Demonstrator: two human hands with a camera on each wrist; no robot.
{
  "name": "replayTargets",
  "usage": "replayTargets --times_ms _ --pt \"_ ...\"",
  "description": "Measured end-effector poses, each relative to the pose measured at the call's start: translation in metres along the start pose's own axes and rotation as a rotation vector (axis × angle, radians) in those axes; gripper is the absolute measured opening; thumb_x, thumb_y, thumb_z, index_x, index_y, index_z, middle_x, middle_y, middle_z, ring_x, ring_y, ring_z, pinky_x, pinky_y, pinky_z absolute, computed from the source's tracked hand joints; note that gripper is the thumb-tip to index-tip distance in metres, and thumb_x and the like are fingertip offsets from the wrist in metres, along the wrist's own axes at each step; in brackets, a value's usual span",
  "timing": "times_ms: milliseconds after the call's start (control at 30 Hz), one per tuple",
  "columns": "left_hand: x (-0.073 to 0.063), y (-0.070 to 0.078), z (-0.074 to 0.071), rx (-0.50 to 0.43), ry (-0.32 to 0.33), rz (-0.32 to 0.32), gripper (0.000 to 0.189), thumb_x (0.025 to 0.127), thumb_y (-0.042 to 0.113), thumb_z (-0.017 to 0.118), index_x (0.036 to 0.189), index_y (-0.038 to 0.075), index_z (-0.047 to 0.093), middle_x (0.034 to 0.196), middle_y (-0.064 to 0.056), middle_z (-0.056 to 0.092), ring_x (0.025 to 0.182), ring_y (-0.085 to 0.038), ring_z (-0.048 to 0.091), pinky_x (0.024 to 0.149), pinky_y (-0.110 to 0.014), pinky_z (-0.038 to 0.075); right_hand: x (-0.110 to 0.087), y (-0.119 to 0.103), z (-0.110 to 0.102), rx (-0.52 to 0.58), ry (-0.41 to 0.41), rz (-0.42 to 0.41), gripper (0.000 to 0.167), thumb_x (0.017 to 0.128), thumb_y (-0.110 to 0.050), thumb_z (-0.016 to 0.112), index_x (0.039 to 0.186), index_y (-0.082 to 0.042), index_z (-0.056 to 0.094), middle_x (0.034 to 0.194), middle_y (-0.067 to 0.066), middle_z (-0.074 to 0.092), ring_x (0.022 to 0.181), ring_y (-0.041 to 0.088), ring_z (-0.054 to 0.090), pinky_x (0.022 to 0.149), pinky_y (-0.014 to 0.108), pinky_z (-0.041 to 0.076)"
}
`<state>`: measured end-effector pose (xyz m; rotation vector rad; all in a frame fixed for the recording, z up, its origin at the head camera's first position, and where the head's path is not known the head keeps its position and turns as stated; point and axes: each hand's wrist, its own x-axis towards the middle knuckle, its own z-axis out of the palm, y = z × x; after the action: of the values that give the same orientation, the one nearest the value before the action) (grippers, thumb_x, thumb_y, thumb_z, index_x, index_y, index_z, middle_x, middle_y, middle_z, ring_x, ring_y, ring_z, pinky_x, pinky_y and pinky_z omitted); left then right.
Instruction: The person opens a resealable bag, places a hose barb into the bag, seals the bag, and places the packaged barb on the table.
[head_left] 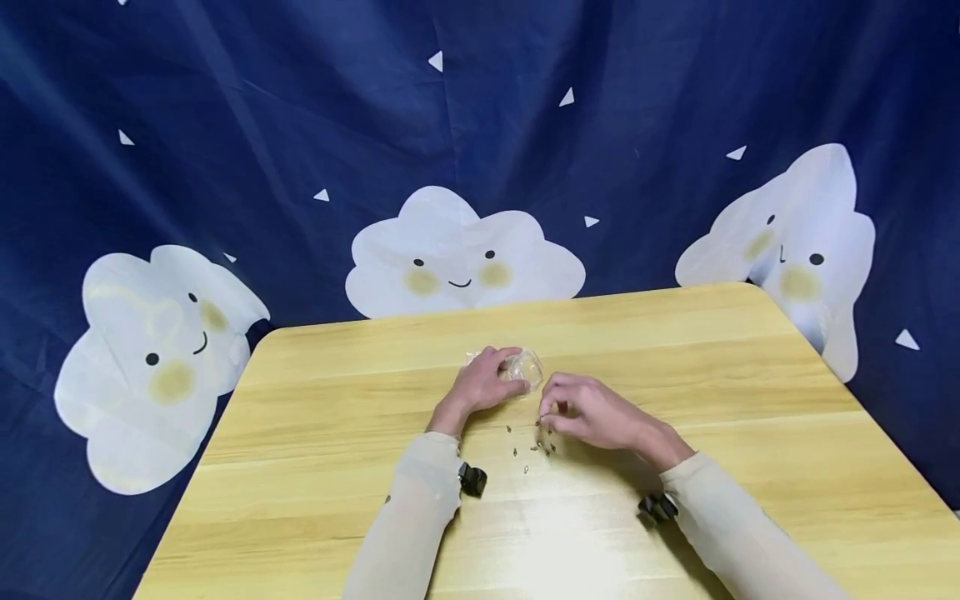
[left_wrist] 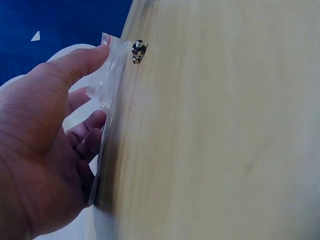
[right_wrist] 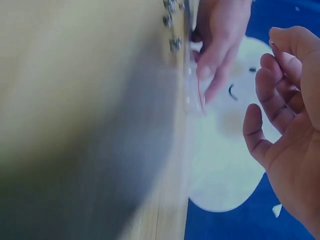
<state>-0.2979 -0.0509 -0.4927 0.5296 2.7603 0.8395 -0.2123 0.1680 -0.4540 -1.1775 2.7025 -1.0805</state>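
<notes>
My left hand (head_left: pixel 487 382) grips a clear plastic zip bag (head_left: pixel 527 369); in the left wrist view the thumb lies at the bag's (left_wrist: pixel 111 70) red-lined top edge, the other fingers curled along its side. Just right of the bag, my right hand (head_left: pixel 592 410) has thumb and index fingertips together. A tiny dark bit of a small metal piece shows between them in the right wrist view, where the hand (right_wrist: pixel 295 105) is raised off the tabletop. Several small shiny metal pieces (head_left: pixel 515 452) lie scattered below the hands, also visible in the right wrist view as metal pieces (right_wrist: pixel 175 44).
The light wood table (head_left: pixel 337 467) spreads around both hands, with a bright glare near its front. Behind it hangs a dark blue curtain (head_left: pixel 510 125) printed with white clouds and triangles. Black wrist cameras (head_left: pixel 472 480) sit on both cuffs.
</notes>
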Motion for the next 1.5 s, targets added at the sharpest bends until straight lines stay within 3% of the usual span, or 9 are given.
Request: replayTargets --times_ms 300,467,633,867,1233,1500 --pt "-0.001 -0.001 0.004 -0.028 -0.001 -0.002 0.069 0.081 0.051 0.069 0.143 0.032 0.046 0.111 -0.001 0.055 0.096 -0.017 0.053 0.086 -0.037 0.044 0.011 0.033 -0.013 -0.054 0.135 0.096 0.001 0.088 -0.016 0.068 0.089 -0.016 0.068 0.094 -0.01 0.063 0.086 0.012 0.06 0.073 0.027 0.052" --pt "-0.002 0.0 0.003 -0.02 0.004 -0.001 0.069 0.081 0.051 0.069 0.143 0.031 0.046 0.11 -0.001 0.055 0.095 -0.017 0.053 0.086 -0.037 0.043 0.019 0.042 -0.012 -0.08 0.159 0.115 0.003 0.089 -0.018 0.067 0.091 -0.016 0.067 0.091 -0.008 0.062 0.078 0.015 0.057 0.067 0.023 0.047" --pt "-0.002 0.001 0.004 -0.03 0.002 0.003 0.069 0.081 0.05 0.069 0.143 0.03 0.046 0.112 -0.003 0.056 0.096 -0.017 0.053 0.087 -0.039 0.043 0.027 0.049 -0.008 -0.106 0.182 0.17 0.005 0.089 -0.018 0.068 0.092 -0.014 0.068 0.092 -0.005 0.064 0.078 0.013 0.057 0.07 0.024 0.047" --pt "-0.005 0.002 0.005 -0.031 -0.006 -0.018 0.068 0.082 0.051 0.069 0.143 0.031 0.046 0.112 -0.002 0.055 0.095 -0.017 0.053 0.087 -0.039 0.043 0.038 0.054 0.0 -0.148 0.185 0.275 0.004 0.09 -0.018 0.067 0.092 -0.017 0.07 0.094 -0.003 0.064 0.079 0.01 0.056 0.074 0.028 0.048" --pt "-0.004 -0.002 0.005 -0.036 0.013 -0.019 0.07 0.081 0.051 0.07 0.143 0.03 0.047 0.11 -0.002 0.056 0.095 -0.017 0.052 0.087 -0.038 0.042 0.054 0.054 0.011 -0.134 0.138 0.33 0.009 0.091 -0.02 0.066 0.096 -0.015 0.071 0.1 0.0 0.062 0.089 0.015 0.058 0.085 0.037 0.049" --pt "-0.004 -0.002 0.005 -0.068 0.017 -0.003 0.065 0.085 0.047 0.066 0.143 0.028 0.047 0.105 0.0 0.054 0.094 -0.016 0.05 0.087 -0.036 0.037 0.059 0.055 0.013 -0.16 0.114 0.405 0.011 0.09 -0.019 0.065 0.097 -0.016 0.072 0.098 0.0 0.061 0.087 0.016 0.056 0.084 0.037 0.049"
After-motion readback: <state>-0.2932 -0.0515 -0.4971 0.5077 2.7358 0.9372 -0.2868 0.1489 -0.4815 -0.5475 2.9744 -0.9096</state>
